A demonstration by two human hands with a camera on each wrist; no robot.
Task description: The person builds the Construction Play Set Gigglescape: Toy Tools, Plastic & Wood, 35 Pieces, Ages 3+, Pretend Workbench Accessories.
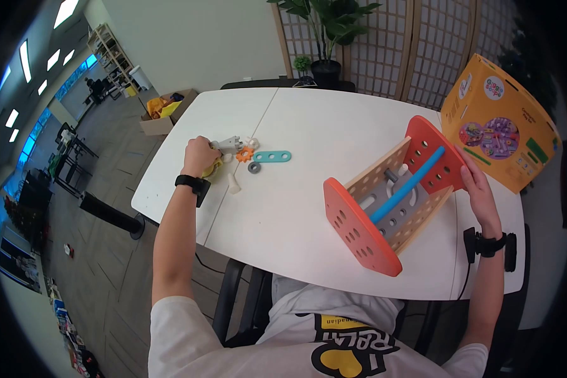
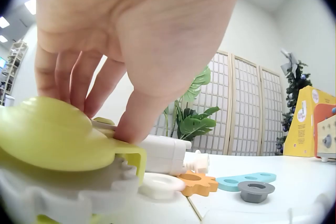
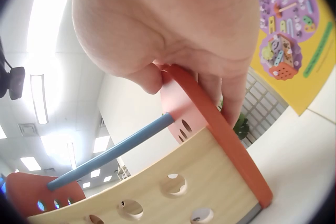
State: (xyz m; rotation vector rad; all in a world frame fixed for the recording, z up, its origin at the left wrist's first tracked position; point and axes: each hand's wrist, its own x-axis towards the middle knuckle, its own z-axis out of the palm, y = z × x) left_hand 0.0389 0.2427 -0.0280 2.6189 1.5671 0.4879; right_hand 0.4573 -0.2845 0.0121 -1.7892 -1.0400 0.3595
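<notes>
On the left of the table my left hand [image 1: 199, 156] reaches down over a small pile of toy parts. In the left wrist view its thumb and fingers grip a toy circular saw [image 2: 50, 137] with a yellow-green domed cover and a grey toothed disc. A grey-white piece [image 2: 165, 153] lies behind the thumb. My right hand [image 1: 481, 189] holds the upper edge of one red-orange end panel [image 3: 202, 111] of a toy toolbox, thumb on one face and fingers on the other. The toolbox [image 1: 362, 233] has perforated wooden sides, a blue rod handle [image 1: 409, 183] and grey parts inside.
Near the left hand lie an orange gear [image 1: 244, 154], a teal strip with holes [image 1: 273, 156], a grey nut [image 1: 254, 167] and a cream-coloured piece [image 1: 234, 184]. A yellow-orange box [image 1: 501, 126] stands at the right back. Behind the table are a potted plant [image 1: 326, 69] and folding screens.
</notes>
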